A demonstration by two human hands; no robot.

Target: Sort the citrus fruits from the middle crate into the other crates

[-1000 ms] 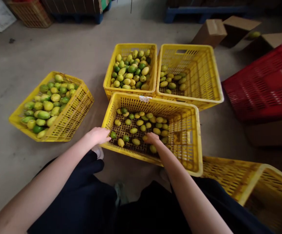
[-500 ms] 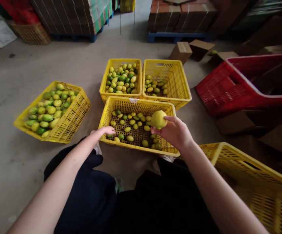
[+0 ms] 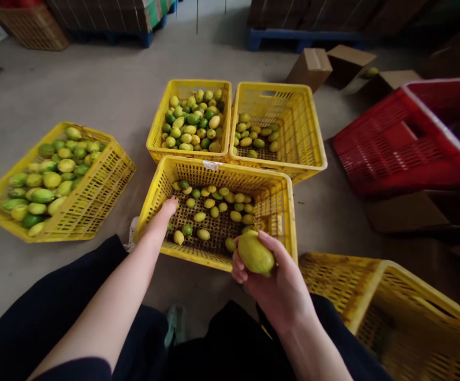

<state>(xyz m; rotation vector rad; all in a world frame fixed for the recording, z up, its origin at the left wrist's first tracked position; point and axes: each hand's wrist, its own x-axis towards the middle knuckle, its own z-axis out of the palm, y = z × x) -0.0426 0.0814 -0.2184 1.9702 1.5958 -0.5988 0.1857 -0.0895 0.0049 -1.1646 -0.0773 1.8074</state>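
In my right hand (image 3: 279,280) is a yellow-green lemon (image 3: 255,253), gripped between thumb and fingers above the near right corner of a yellow plastic crate (image 3: 214,165). My left hand (image 3: 170,205) reaches down inside that crate, near its left wall. Its fingers are small, partly turned away and hard to make out, so whether it holds a lemon is unclear. Several yellow and green lemons (image 3: 203,234) lie scattered over the crate's slotted floor, more of them toward the right side.
Behind stand a fuller yellow crate of lemons (image 3: 150,138) and a sparsely filled one (image 3: 313,132). A full crate (image 3: 106,190) tilts on the left. At right are a red crate (image 3: 376,153), cardboard boxes (image 3: 313,66) and another yellow crate (image 3: 376,275). Blue pallets (image 3: 277,36) carry stacks at the back.
My right hand has drawn back toward me with the lemon, turning it. My left hand has moved farther into the near crate. The view has tilted down and closer.
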